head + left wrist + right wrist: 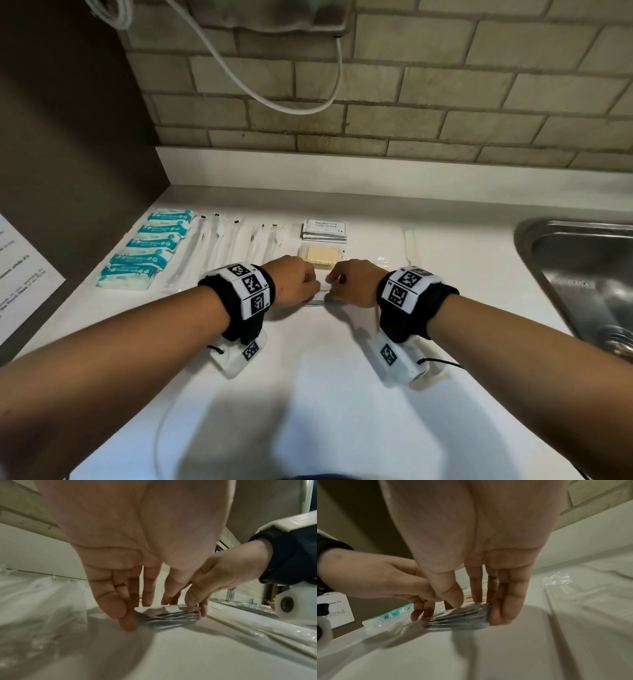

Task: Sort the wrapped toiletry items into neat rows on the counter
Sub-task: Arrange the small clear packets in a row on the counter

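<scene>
A small stack of thin grey-and-white sachets (322, 297) lies on the white counter (308, 394), just in front of me. My left hand (308, 287) pinches its left end and my right hand (337, 284) its right end. In the left wrist view, my left hand (147, 608) points down at the stack of sachets (168, 615), and the right hand's thumb (193, 599) rests on top. In the right wrist view, my right hand (479, 609) holds the stack (458, 619) between thumb and fingers. Most of the stack is hidden in the head view.
Behind the hands lie a wrapped yellowish block (320, 257) and shampoo sachets (324, 229). To the left lie clear-wrapped long items (226, 250) and a row of teal-and-white packs (147, 250). A steel sink (582, 274) is at the right. A brick wall stands behind.
</scene>
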Available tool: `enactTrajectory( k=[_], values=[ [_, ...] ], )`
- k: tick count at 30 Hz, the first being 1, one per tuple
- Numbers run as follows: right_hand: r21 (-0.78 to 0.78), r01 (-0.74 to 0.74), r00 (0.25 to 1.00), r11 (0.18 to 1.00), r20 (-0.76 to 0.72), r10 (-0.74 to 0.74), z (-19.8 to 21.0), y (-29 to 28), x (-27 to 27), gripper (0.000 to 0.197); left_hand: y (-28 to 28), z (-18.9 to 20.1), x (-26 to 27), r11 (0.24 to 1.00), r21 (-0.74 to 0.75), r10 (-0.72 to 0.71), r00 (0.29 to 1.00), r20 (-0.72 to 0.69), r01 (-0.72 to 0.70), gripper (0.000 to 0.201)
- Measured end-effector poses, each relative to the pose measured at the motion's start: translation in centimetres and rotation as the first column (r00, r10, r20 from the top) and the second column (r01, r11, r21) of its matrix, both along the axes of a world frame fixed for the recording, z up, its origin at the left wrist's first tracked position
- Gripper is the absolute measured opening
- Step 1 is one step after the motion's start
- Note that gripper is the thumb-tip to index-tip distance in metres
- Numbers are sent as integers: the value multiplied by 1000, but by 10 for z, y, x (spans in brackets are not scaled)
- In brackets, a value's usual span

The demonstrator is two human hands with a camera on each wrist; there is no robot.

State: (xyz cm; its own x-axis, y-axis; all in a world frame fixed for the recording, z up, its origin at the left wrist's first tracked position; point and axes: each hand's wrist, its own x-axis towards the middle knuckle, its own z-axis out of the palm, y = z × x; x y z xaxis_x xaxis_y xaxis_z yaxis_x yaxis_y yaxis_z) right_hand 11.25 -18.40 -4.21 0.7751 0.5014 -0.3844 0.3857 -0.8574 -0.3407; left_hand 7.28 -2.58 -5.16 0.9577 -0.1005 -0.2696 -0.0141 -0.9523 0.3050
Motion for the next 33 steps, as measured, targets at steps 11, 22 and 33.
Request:
enactTrajectory(
  k=[11, 22, 33],
  values=[
    [-159, -118, 986, 980, 99, 135, 3, 5, -6, 47, -8, 4, 4, 992, 122, -38, 998, -51, 44, 51],
    [-150, -82, 990, 985, 100, 97, -4, 19, 0, 43, 0, 2, 5, 995, 94, 41, 999, -6, -40, 52],
    [-129, -76, 985, 989, 147, 95, -6, 20, 0, 33, 3, -3, 8, 996, 80, 35, 999, -4, -35, 51]
  ],
)
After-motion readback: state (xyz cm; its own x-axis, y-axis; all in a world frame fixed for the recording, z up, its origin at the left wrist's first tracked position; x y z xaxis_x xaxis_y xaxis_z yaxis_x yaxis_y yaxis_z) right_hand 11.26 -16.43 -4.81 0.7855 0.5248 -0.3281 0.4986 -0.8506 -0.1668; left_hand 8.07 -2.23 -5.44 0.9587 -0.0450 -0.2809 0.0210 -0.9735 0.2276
